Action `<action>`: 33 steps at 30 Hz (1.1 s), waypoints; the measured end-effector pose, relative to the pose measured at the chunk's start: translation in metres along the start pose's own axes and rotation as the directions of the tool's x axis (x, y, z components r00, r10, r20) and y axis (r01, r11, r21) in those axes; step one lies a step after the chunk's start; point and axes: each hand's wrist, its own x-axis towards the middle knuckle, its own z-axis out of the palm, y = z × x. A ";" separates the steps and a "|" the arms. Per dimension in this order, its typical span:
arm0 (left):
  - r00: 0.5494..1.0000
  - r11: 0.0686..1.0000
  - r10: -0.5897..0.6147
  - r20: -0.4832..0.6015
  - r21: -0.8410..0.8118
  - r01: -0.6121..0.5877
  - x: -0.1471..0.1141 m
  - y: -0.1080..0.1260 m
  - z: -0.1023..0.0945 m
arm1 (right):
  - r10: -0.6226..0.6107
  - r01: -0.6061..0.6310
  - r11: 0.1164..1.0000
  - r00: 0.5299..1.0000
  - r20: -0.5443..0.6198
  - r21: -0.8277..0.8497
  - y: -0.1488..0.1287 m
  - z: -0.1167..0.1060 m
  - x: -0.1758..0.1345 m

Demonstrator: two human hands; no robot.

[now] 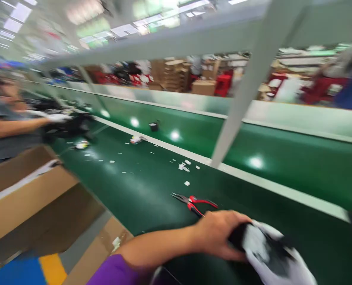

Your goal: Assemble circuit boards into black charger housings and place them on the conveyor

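My left hand [219, 233], bare below a purple sleeve, is closed around one side of a black object [238, 236] at the lower right of the head view. My right hand [291, 267], in a white glove, grips the other side of it. Blur and the fingers hide most of the object, so its kind cannot be made out. Just beyond my left hand, red-handled long-nose pliers [190, 202] lie on the green work surface [152, 198], jaws pointing left. Small white scraps [184, 167] are scattered farther back.
Open cardboard boxes [30, 194] stand along the left edge. A co-worker [3, 118] with a white glove handles something black at the far left. A slanted metal post [241, 91] rises behind the surface. A small black block [153, 126] rests on the belt beyond the ledge.
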 end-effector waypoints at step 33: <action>0.986 0.985 0.161 -0.032 -0.052 -0.163 -0.011 -0.002 -0.010 | -0.114 0.124 0.983 0.991 0.076 -0.136 -0.023 -0.021 -0.007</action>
